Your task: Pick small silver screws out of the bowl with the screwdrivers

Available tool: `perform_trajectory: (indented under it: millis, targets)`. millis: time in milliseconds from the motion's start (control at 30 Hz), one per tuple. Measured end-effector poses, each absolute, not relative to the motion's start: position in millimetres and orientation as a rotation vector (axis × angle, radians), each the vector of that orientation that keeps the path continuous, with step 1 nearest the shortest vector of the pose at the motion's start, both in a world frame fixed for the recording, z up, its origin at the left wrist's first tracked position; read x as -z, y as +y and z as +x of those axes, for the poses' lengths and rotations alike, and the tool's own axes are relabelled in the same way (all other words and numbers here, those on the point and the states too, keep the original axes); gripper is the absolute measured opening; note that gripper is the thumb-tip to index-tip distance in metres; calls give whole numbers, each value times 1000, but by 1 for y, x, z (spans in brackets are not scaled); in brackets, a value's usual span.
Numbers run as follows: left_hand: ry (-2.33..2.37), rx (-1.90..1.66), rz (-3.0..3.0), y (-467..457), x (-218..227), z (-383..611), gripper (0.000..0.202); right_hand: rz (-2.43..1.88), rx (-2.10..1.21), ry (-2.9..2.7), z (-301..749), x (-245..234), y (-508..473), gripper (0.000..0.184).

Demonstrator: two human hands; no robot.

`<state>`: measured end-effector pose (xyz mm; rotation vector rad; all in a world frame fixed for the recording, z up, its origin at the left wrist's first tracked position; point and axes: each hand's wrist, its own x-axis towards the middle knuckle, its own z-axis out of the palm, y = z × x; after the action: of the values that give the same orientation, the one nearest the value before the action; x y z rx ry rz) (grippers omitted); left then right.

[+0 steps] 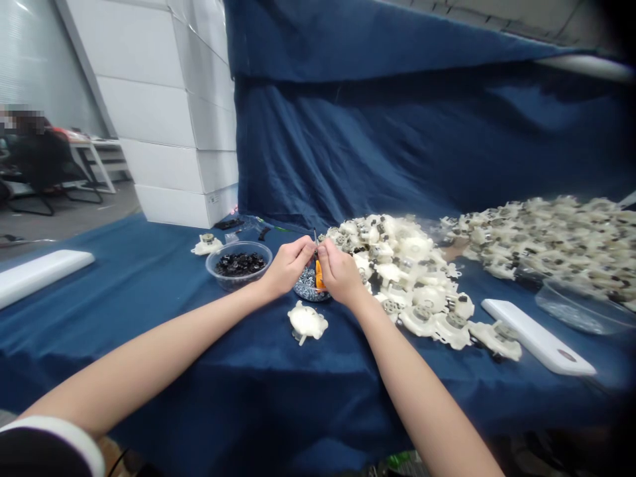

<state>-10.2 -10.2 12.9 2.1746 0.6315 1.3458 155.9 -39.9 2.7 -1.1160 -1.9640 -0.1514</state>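
Observation:
My right hand (338, 270) is closed around a screwdriver with an orange handle (319, 275); its thin shaft points upward. Close against it, my left hand (291, 264) pinches its fingertips together beside the shaft; whatever they hold is too small to make out. Both hands are above a clear bowl of small metal screws (311, 293). Just in front of that bowl, a cream plastic part (307, 322) lies on the blue cloth. To the left stands a clear bowl of small black parts (239, 264).
A large heap of cream plastic assemblies (415, 265) spreads at the right, with another heap (561, 242) behind it. A white slab (539, 336) lies at right, another (42, 275) at left. White boxes (169, 119) are stacked at the back left. Another person's hand (456, 248) shows between the heaps.

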Motion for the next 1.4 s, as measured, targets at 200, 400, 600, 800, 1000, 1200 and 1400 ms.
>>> perform_trajectory:
  millis: [200,400,600,800,1000,1200,1400]
  targets:
    - [603,-1261,1886,-10,-7,-3,58,-1074,83,-1961,156,-3,-42,33]
    - [587,-1285,1822,-11,-9,-2,54,-1050,47,-1952,157,-1,-41,28]
    - [559,-1310,1790,-11,-6,-2,40,-1067,85,-1890,156,-2,-39,24]
    - [496,-1291,1728,-9,-3,-1,28,-1063,116,-1767,157,-4,-39,20]
    - [488,-1284,1705,-8,-3,0,24,-1078,115,-1755,157,-4,-38,19]
    - [464,-1288,1746,-8,-2,-1,29,-1172,83,-1726,157,-7,-40,20]
    - [454,-1299,1779,-9,-3,-1,32,-1281,148,-1787,157,-9,-39,32]
